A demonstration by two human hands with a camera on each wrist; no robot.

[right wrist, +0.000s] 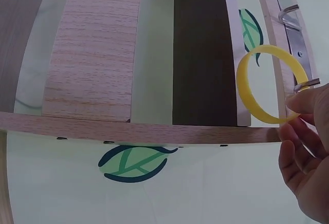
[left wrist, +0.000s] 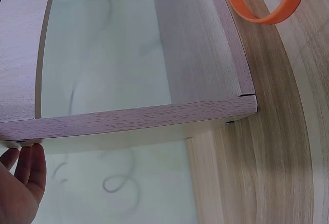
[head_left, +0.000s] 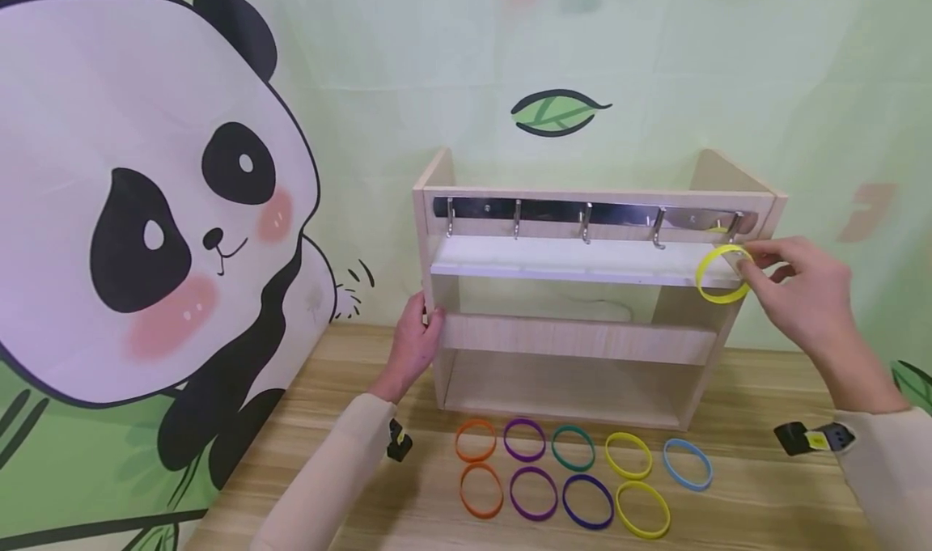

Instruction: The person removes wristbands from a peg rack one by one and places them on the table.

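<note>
My right hand [head_left: 808, 292] pinches a yellow wristband [head_left: 701, 280] between thumb and fingers, just below the right-end hook [head_left: 735, 226] of a wooden rack [head_left: 575, 341]. In the right wrist view the yellow band [right wrist: 247, 93] overlaps a hook [right wrist: 308, 84]; I cannot tell whether the hook passes through it. My left hand [head_left: 411, 345] rests against the rack's left side panel. From the left wrist, its nearly straight fingers [left wrist: 36, 170] touch that panel's outer face [left wrist: 128, 136].
Two rows of wristbands lie before the rack: orange [head_left: 481, 514], purple [head_left: 534, 518], green [head_left: 574, 468], dark blue [head_left: 588, 524], yellow [head_left: 644, 533] and light blue [head_left: 688, 484]. More metal hooks [head_left: 586, 223] line the strip. A panda-printed backdrop [head_left: 466, 74] hangs behind the wooden table [head_left: 772, 486].
</note>
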